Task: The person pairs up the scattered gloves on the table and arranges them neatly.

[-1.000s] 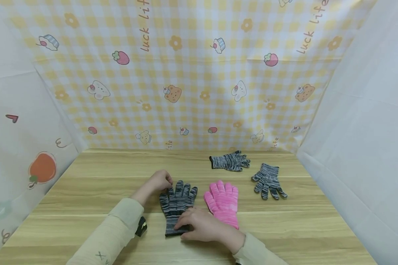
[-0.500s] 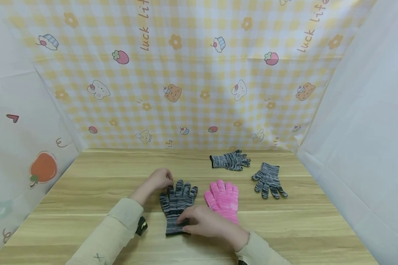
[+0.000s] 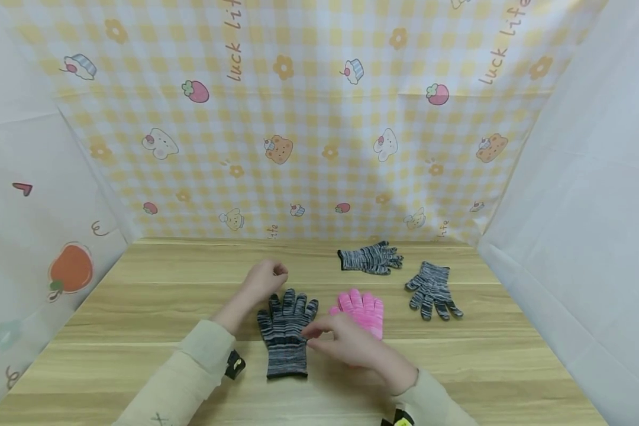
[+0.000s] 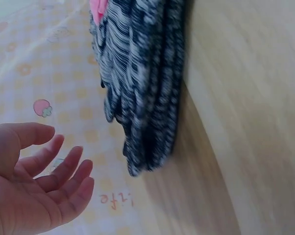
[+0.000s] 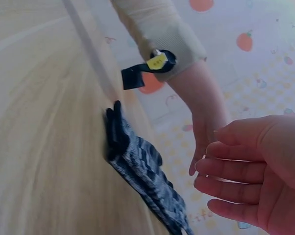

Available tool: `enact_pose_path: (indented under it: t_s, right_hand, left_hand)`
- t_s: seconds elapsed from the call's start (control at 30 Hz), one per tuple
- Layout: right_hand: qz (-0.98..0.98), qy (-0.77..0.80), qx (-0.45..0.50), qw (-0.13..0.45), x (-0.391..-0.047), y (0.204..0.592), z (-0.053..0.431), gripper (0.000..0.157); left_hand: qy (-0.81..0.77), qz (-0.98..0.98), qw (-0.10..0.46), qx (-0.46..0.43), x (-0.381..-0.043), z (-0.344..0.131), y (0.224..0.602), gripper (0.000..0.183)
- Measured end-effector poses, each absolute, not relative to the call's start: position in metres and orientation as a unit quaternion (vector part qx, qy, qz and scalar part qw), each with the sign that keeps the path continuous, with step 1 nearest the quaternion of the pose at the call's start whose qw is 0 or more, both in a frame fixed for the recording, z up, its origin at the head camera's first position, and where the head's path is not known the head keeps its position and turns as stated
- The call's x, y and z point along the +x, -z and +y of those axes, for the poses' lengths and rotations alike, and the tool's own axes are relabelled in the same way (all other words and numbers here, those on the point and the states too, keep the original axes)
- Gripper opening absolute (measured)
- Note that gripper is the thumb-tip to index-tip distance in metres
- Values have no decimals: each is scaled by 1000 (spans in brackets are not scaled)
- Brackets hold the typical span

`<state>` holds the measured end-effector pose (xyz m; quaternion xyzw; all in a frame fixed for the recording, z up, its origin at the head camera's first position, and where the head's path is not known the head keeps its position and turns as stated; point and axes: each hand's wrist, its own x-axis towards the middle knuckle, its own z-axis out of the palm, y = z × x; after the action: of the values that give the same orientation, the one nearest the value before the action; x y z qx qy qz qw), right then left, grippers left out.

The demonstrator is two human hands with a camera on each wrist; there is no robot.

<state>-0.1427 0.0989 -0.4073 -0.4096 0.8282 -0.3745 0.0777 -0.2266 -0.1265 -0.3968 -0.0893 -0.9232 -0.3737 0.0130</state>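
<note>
left hand (image 3: 265, 279) and right hand (image 3: 347, 342) hold nothing, fingers loosely curved, the gap to the thumb narrow; whether the right brushes anything is hard to judge. between them, a streaked black-grey knit glove (image 3: 285, 334) lies flat near a pink knit glove (image 3: 371, 313).

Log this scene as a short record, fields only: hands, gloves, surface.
Centre: black-and-grey knitted glove, lying flat, fingers pointing away from the person
Left hand: holds nothing, near that glove's fingers
Right hand: holds nothing, fingertips near its right edge
Right of centre: bright pink knitted glove, partly hidden by the right hand
Back: second black-and-grey knitted glove
Far right: third black-and-grey knitted glove
Surface: pale wood-grain table
</note>
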Motion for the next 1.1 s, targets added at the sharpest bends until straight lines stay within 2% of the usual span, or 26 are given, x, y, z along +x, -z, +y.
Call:
enact_pose_path:
  t_s: [0.3,0.53,0.77,1.1]
  right_hand:
    - [842,406,-349,65,-146,398,118,21]
    - [850,426,-305,44,-151,390,138,18]
    - [843,473,-253,39,-154,384,163,23]
    - [864,468,-183,-24,-158,376,198,21]
  left_hand:
    - [404,-907,50,-110,-219,-104,387,8]
    - [392,-908,60,-136,-216,-86,382,11]
    - [390,-904,58,-164,-215,-72,378,13]
    - [415,-891,30,-180,-213,-48,375,15]
